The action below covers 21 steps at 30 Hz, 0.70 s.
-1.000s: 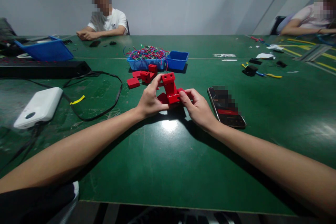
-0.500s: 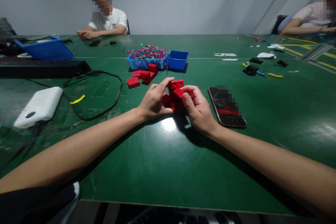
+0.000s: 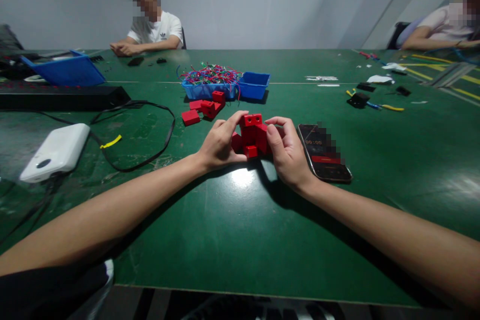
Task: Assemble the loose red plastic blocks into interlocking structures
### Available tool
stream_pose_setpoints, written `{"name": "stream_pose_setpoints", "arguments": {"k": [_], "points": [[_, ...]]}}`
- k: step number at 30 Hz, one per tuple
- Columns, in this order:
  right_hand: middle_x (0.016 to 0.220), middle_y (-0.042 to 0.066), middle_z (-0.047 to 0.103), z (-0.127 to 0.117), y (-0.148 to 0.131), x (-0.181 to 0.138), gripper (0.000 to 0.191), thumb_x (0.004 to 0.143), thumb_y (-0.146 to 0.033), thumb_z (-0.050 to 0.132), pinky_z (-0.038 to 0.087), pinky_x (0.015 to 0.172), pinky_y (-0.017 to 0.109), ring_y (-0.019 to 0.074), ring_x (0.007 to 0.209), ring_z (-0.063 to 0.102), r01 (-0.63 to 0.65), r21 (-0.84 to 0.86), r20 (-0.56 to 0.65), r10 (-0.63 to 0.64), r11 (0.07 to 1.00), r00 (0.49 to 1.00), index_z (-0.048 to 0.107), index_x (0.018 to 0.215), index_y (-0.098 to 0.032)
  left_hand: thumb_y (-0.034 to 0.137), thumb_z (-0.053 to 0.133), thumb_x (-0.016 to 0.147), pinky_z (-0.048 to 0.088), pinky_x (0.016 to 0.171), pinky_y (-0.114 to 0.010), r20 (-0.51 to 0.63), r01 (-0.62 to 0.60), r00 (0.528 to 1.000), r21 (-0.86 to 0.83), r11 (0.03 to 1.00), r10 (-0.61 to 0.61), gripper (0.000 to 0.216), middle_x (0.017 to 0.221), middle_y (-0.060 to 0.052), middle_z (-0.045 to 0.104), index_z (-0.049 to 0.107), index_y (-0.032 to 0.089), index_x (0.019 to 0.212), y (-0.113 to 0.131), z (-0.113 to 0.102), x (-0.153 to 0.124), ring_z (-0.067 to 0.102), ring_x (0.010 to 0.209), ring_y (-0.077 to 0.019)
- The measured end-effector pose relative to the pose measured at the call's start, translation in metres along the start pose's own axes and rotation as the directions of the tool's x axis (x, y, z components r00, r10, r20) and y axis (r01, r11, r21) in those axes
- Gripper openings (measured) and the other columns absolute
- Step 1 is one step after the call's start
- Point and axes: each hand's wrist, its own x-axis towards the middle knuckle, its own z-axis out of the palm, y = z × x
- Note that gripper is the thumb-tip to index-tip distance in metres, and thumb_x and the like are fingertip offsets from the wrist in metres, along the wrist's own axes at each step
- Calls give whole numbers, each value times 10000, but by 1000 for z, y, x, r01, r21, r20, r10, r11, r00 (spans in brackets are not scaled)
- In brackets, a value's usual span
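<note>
In front of me a group of red blocks (image 3: 250, 134) stands close together on the green table. One block at the top shows two dark holes. My left hand (image 3: 220, 144) is closed round the left side, thumb low and index finger at the top. On the right, my right hand (image 3: 288, 152) grips a red block (image 3: 263, 136) between thumb and fingers, against the others; whether it is joined to them I cannot tell. Several more red blocks (image 3: 191, 118) lie farther off to the left, some stacked.
A blue bin of coloured wires (image 3: 210, 91) and a second blue bin (image 3: 254, 91) stand behind the blocks. The phone (image 3: 326, 160) lies beside my right hand. A white device (image 3: 56, 152) and a black cable (image 3: 170, 135) are at left. Two people sit across the table.
My right hand has moved slightly right and turned its block from a slant to upright at the right of the group. The left hand stays in place.
</note>
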Motion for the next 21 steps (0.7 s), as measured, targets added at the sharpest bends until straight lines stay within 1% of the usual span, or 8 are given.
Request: {"name": "stream_pose_setpoints", "arguments": {"k": [4, 7, 10, 13, 17, 19, 21], "points": [[852, 1, 687, -1, 1, 2, 397, 927, -645, 547, 541, 671, 322, 191, 783, 683, 1, 19, 26, -2, 1000, 1000, 549, 1070, -275, 503, 853, 650, 478, 983, -407, 2, -17, 1000, -5, 1000, 17, 1031, 1428, -171, 586, 347, 189, 1492, -2, 1, 0, 669, 1150, -329], [812, -8, 677, -2, 3, 4, 408, 914, -651, 565, 546, 646, 323, 188, 736, 676, -18, 52, 48, 16, 998, 999, 548, 1071, -275, 506, 847, 657, 481, 975, -404, -6, -52, 999, 2, 999, 52, 1043, 1444, -173, 574, 327, 190, 1505, -3, 2, 0, 691, 1089, -312], [861, -3, 695, -1, 5, 5, 444, 885, -654, 608, 563, 644, 330, 192, 741, 691, -36, 92, 76, 29, 995, 997, 532, 1110, -278, 500, 832, 679, 483, 969, -404, -14, -84, 996, -26, 996, 83, 1036, 1451, -177, 568, 310, 183, 1516, -2, 2, 0, 706, 1029, -293], [897, 0, 714, 0, 5, 6, 459, 878, -648, 621, 583, 659, 337, 198, 769, 713, -68, 156, 109, 51, 985, 993, 507, 1135, -285, 487, 820, 695, 484, 976, -408, 3, -70, 997, -66, 995, 71, 1015, 1438, -167, 581, 304, 197, 1519, 0, 0, 0, 710, 1007, -281], [889, -5, 722, 0, 4, 5, 468, 871, -653, 627, 592, 657, 335, 195, 762, 718, -116, 217, 140, 87, 969, 986, 496, 1129, -285, 472, 816, 700, 491, 980, -406, 20, -72, 997, -57, 996, 73, 1008, 1438, -167, 582, 292, 199, 1517, 0, -1, 1, 708, 1024, -285], [888, -4, 719, 1, 5, 4, 475, 868, -653, 632, 583, 643, 328, 191, 749, 711, -120, 210, 144, 90, 970, 985, 505, 1132, -280, 473, 808, 708, 492, 976, -401, -1, -106, 994, -37, 994, 106, 1008, 1445, -178, 576, 286, 188, 1522, -2, -1, 1, 701, 1064, -298], [901, 0, 713, 0, 6, 3, 471, 868, -633, 650, 569, 645, 318, 185, 755, 699, -91, 172, 131, 69, 981, 989, 521, 1148, -276, 477, 783, 734, 488, 978, -397, -29, -145, 989, -12, 989, 144, 989, 1460, -197, 561, 279, 171, 1528, -3, 0, 1, 679, 1142, -317]]}}
